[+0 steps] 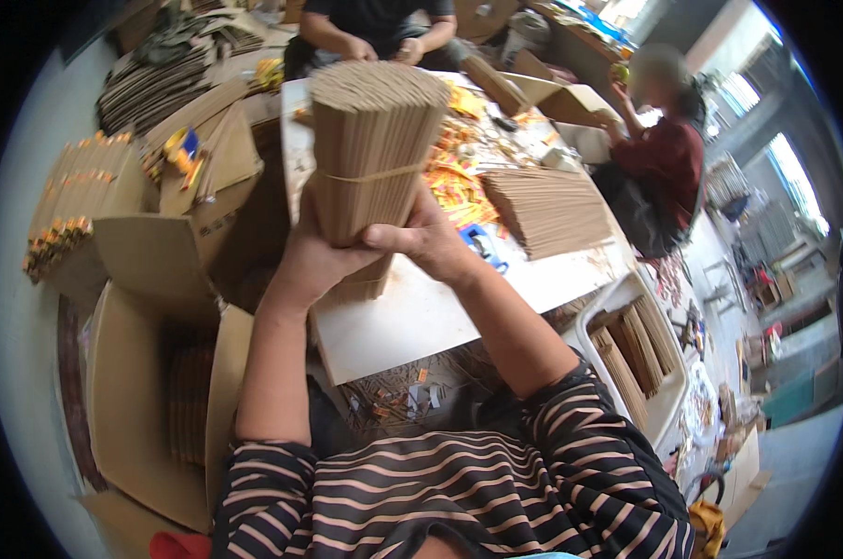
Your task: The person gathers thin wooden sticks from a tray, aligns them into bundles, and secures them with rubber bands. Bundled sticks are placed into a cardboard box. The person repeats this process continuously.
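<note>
Filling the left hand [333, 247] and right hand [421, 238], which wrap its lower part, a banded bundle of brown sticks [370, 149] is held roughly upright over the table [394, 335], left side. Bare white surface runs to the near edge. A brown stack [547, 210] borders it; past the edges sit an open carton [128, 373], left, and a white tub [662, 424], right.

Black top [412, 494], narrow pale peach stripes running across; short sleeves [566, 405] striped alike; forearms [510, 326], fingers [384, 238] bare.
</note>
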`<action>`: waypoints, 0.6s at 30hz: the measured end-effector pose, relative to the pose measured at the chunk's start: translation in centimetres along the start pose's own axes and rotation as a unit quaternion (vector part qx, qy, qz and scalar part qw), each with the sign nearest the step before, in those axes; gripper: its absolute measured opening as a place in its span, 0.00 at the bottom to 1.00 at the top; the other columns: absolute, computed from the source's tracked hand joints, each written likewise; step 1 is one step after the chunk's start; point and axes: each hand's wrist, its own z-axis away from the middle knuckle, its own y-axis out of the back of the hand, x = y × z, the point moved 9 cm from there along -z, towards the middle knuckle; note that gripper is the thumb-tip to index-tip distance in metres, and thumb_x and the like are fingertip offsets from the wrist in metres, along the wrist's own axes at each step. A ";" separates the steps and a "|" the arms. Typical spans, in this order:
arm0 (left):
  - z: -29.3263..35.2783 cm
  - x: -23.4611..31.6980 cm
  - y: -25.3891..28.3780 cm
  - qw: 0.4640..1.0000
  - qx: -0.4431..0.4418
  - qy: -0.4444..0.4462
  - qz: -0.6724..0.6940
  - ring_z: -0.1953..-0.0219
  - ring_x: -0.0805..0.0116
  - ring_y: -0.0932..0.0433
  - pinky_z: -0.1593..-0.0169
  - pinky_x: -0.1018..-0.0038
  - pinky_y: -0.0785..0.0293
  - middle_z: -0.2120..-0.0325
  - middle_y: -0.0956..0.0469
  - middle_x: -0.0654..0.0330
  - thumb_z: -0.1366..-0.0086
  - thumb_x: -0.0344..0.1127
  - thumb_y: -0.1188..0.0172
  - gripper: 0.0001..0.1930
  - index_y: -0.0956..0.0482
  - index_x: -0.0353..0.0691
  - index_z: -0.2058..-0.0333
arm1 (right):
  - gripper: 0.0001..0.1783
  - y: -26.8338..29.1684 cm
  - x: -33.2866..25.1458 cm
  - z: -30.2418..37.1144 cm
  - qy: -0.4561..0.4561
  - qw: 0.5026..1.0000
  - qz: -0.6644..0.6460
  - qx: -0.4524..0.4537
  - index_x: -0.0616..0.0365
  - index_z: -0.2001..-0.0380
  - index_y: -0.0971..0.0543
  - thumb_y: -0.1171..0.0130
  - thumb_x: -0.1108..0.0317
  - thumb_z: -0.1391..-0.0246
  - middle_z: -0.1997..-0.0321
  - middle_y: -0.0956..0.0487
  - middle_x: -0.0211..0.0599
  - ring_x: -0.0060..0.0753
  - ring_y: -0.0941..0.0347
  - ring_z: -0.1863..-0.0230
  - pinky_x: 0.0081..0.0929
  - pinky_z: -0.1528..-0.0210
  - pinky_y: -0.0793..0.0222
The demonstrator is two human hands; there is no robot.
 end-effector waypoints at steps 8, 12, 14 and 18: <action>-0.2 0.1 -0.7 0.999 0.013 -0.024 0.035 0.49 0.67 0.33 0.46 0.69 0.35 0.52 0.33 0.60 0.60 0.34 0.26 0.44 0.44 0.39 0.45 | 0.47 1.3 1.8 0.1 -0.030 0.998 0.034 0.033 0.57 0.40 0.48 0.31 0.62 0.59 0.43 0.36 0.36 0.30 0.40 0.42 0.30 0.40 0.43; 0.1 1.9 0.2 0.997 0.032 -0.058 0.040 0.49 0.68 0.34 0.46 0.70 0.35 0.52 0.33 0.60 0.60 0.35 0.25 0.45 0.43 0.39 0.45 | 0.48 -0.5 0.0 -0.1 -0.032 0.999 0.012 0.010 0.58 0.41 0.47 0.29 0.62 0.61 0.44 0.34 0.37 0.31 0.39 0.43 0.30 0.40 0.43; 0.5 1.6 0.2 0.996 0.023 -0.076 0.032 0.48 0.66 0.34 0.45 0.70 0.35 0.51 0.33 0.58 0.60 0.36 0.25 0.46 0.45 0.39 0.44 | 0.49 -0.5 0.5 0.0 -0.036 0.999 0.013 -0.002 0.59 0.40 0.48 0.29 0.62 0.61 0.44 0.35 0.38 0.31 0.39 0.42 0.30 0.40 0.43; 0.4 -1.5 -0.4 0.999 -0.015 -0.039 0.025 0.47 0.63 0.34 0.46 0.71 0.35 0.50 0.34 0.54 0.61 0.39 0.25 0.49 0.47 0.38 0.43 | 0.50 0.1 2.3 0.5 -0.027 0.999 0.028 0.004 0.58 0.39 0.51 0.30 0.63 0.60 0.41 0.38 0.39 0.31 0.42 0.40 0.32 0.39 0.46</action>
